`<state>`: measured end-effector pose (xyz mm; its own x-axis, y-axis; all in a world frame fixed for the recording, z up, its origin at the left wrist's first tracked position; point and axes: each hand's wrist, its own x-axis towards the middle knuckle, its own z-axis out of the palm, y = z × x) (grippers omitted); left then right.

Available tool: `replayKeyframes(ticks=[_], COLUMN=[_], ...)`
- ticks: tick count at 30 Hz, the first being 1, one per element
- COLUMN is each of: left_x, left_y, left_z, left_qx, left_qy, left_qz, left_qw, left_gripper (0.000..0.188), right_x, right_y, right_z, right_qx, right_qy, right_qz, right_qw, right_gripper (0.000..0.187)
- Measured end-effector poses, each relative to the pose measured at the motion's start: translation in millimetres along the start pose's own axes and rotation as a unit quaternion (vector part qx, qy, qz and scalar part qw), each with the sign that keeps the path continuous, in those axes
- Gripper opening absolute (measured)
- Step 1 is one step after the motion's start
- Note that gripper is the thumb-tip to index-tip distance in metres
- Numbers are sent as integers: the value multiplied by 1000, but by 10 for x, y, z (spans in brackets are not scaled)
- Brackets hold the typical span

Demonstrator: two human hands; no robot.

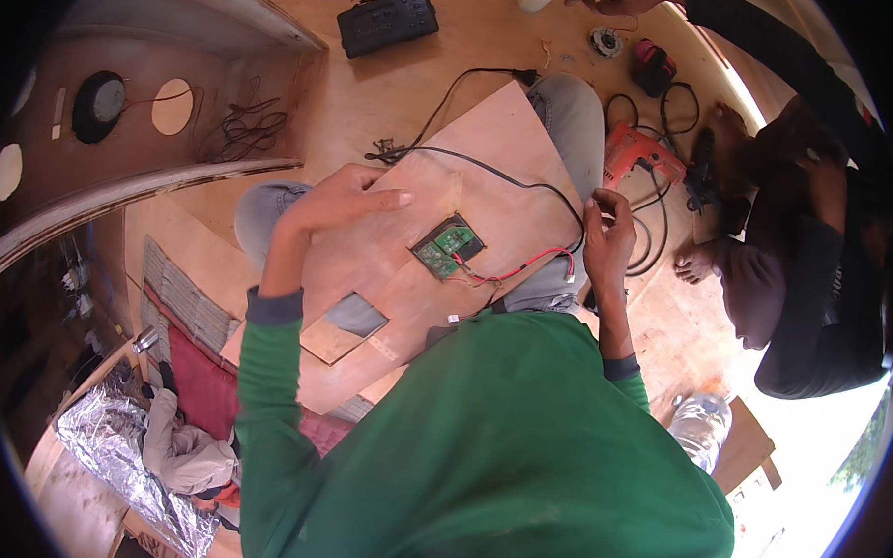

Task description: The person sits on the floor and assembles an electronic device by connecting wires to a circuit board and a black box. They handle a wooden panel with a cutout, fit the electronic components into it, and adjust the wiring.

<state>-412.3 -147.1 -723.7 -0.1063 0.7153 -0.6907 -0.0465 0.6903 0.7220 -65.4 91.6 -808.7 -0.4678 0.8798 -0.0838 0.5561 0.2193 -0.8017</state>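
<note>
A pale plywood panel [510, 143] lies across my lap. My left hand [341, 202] grips its left edge, the thumb stretched flat over the top face. A green circuit board [448, 248] sits in a square cutout near the panel's middle, with red and black wires [525, 272] running right from it to a small white connector. Beside the right edge, my right hand [610, 236] is closed, thumb and fingertips together; what they hold, if anything, is too small to make out. A black cable [499, 170] crosses the panel and passes close to those fingers.
An open wooden cabinet [209, 44] with a round speaker [100, 108] stands at the left. A black case [388, 22] lies ahead. At right are a red power drill [643, 153] and a seated person [811, 262]; another person's hand [614, 0] reaches in at the top. A plastic bottle [702, 426] lies lower right.
</note>
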Motion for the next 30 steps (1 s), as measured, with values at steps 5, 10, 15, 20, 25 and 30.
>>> replayKeyframes(ticks=[5, 10, 15, 20, 25, 30], left_x=[119, 186, 281, 105, -179, -433], left_y=[55, -15, -187, -113, 35, 201], left_z=[-99, -104, -131, -245, -428, -547], left_qx=[-56, -114, -174, -185, -218, -278], left_qy=[-99, -123, -160, -112, -28, -13], left_qz=[-31, -75, -73, -70, -53, -25], left_qw=[993, 983, 969, 974, 974, 960], left_gripper=[62, 62, 58, 53, 48, 46], right_x=[-133, -127, -59, 33, 172, 168], right_y=[-45, -72, -122, -228, -386, -574], right_z=[38, 32, 9, -46, -78, -39], right_qx=[28, 18, 23, 84, 239, 285], right_qy=[15, -22, -47, -34, -88, -116], right_qz=[9, -2, 6, 9, 51, 80], right_qw=[999, 1000, 999, 996, 966, 948], right_gripper=[32, 26, 22, 31, 37, 43])
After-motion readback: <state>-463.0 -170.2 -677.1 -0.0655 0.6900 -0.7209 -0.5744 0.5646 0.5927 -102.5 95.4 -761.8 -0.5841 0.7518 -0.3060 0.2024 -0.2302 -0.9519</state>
